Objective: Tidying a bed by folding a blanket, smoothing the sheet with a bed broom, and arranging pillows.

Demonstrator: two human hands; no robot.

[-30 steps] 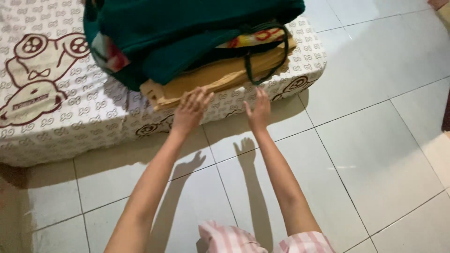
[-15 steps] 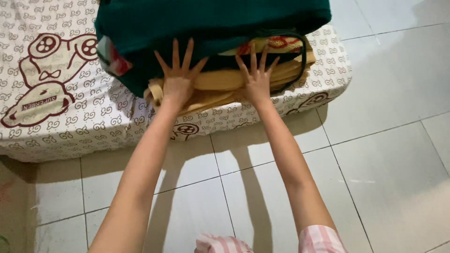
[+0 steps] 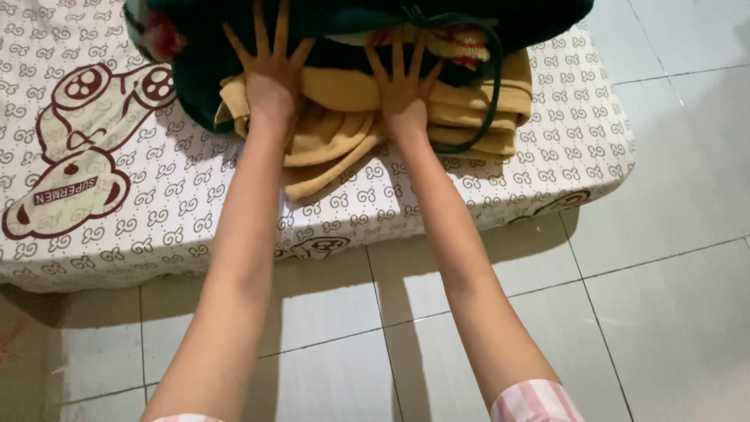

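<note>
Both hands are now pressed flat, fingers spread wide, against the near side of a stack of folded bedding on the mattress (image 3: 180,180). A second ago they hovered short of it at the mattress edge. The left hand (image 3: 269,74) lies partly on the dark green blanket (image 3: 500,12) and the mustard-yellow blanket (image 3: 469,101) beneath; the right hand (image 3: 402,86) rests on the yellow folds. Neither grips anything. The stack now sits further in from the edge, so it looks pushed back. A dark cord loop (image 3: 494,78) hangs over its right end, above the tiled floor (image 3: 664,297).
</note>
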